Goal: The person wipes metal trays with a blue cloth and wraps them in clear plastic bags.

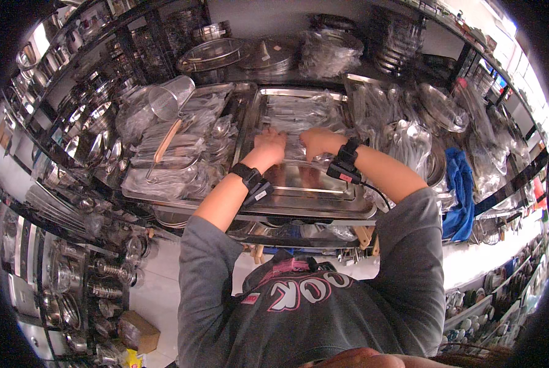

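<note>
My left hand (270,141) rests at the left side of a stack of plastic-wrapped packs (302,110), apparently metal cutlery, in a rectangular stainless steel tray (316,180). My right hand (321,140) bends down at the right side of the same stack, its thumb toward me. Both hands touch the plastic. The fingertips of each are hidden, so a grip on the packs cannot be made out. The near part of the tray is bare metal and reflects my hands. Each wrist wears a black strapped device.
To the left, another tray holds wrapped packs (164,179) and a wooden-handled mesh strainer (172,99). Bagged spoons (405,138) and a blue cloth (458,193) lie to the right. Behind are wrapped plates (332,50) and round sieves (214,53). A cardboard box (138,332) sits on the floor.
</note>
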A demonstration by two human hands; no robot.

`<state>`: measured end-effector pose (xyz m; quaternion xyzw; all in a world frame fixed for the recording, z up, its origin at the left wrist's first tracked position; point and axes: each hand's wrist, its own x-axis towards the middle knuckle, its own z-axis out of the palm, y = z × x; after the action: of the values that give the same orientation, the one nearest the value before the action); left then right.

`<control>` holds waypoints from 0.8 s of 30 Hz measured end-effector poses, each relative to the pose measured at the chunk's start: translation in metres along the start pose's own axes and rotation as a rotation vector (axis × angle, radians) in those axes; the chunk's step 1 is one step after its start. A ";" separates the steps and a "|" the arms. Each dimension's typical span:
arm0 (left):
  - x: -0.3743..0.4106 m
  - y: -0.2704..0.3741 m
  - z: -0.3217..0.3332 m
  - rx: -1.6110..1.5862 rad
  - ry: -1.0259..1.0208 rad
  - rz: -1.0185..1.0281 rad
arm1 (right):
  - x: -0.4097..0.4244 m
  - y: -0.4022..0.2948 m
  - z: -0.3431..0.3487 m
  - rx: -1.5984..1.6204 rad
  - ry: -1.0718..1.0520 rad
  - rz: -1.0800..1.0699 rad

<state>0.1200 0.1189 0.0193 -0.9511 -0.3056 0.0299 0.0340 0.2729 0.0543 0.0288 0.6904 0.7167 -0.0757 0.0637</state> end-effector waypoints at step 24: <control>-0.009 0.006 -0.008 -0.096 0.124 0.117 | -0.051 -0.052 -0.017 -0.178 0.141 0.119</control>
<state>0.1166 0.1081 0.0272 -0.9679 -0.2479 -0.0418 0.0057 0.2232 0.0058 0.0563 0.7271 0.6809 0.0406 0.0785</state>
